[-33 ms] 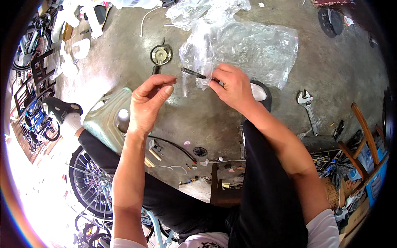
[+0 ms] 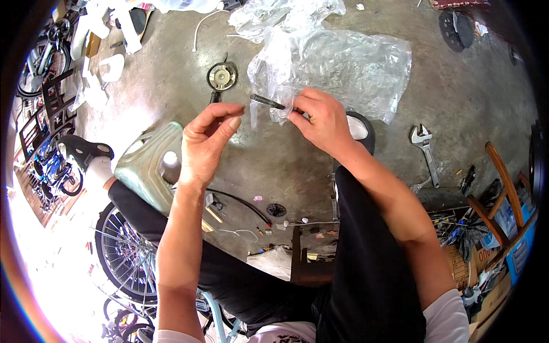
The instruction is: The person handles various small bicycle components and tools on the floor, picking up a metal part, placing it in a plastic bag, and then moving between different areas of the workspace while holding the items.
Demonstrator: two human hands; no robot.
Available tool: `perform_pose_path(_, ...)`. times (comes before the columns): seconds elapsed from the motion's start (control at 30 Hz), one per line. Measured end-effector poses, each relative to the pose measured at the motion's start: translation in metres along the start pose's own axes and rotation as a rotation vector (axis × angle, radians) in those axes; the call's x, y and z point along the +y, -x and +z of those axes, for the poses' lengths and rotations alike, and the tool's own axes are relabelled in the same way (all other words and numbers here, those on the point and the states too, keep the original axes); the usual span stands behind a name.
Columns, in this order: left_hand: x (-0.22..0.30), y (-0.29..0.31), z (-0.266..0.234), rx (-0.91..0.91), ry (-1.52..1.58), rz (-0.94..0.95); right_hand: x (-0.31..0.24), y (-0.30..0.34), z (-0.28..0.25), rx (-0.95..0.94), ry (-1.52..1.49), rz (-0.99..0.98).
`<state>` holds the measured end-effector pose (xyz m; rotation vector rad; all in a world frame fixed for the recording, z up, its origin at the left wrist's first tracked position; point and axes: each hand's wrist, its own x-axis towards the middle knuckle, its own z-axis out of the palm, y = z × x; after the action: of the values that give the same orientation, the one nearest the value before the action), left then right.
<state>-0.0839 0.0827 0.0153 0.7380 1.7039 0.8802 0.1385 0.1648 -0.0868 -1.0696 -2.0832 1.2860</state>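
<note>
My right hand [image 2: 321, 118] grips a short dark rod [image 2: 267, 101] between thumb and fingers, its ribbed end pointing left. What the rod is I cannot make out. My left hand [image 2: 207, 140] is held up just left of the rod's end, its fingers bent and the thumb slightly apart from them. A tiny dark spot shows at its fingertip, too small to name. Behind the right hand a crumpled clear plastic bag [image 2: 354, 68] lies on the floor. Beyond the left hand rests a round metal part with a black rim [image 2: 222, 76].
A pale green plastic stool [image 2: 143, 166] stands at left, near a bicycle wheel [image 2: 123, 251]. An adjustable wrench [image 2: 426, 151] lies at right. Between my legs are a black cable [image 2: 240, 203] and small parts. Cardboard boxes [image 2: 466, 266] and a wooden frame [image 2: 503, 183] stand at lower right.
</note>
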Motion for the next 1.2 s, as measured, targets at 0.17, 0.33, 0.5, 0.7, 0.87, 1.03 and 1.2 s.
perform_pose_path(0.17, -0.023, -0.019, 0.023, 0.301, -0.245, -0.056, -0.007, 0.004, -0.04, 0.084, -0.077, 0.179)
perform_pose_path(0.33, -0.058, -0.067, 0.065, 0.356, -0.697, 0.243, -0.007, 0.017, -0.106, 0.286, -0.162, 0.19)
perform_pose_path(0.5, -0.076, -0.101, 0.101, 0.579, -0.753, 0.287, -0.008, 0.039, -0.154, 0.439, -0.198, 0.331)
perform_pose_path(0.7, -0.067, -0.089, 0.108, 0.509, -0.685, 0.385, 0.022, 0.063, -0.171, 0.481, -0.249, 0.436)
perform_pose_path(0.87, -0.071, -0.122, 0.039, 0.782, -0.664, 0.277, 0.032, 0.072, -0.178, 0.471, -0.25, 0.435)
perform_pose_path(1.03, -0.104, -0.096, -0.039, 0.858, -0.706, -0.04, 0.036, 0.073, -0.172, 0.475, -0.262, 0.445)
perform_pose_path(1.2, -0.13, -0.063, -0.027, 0.627, -0.822, 0.063, 0.033, 0.076, -0.173, 0.456, -0.25, 0.507)
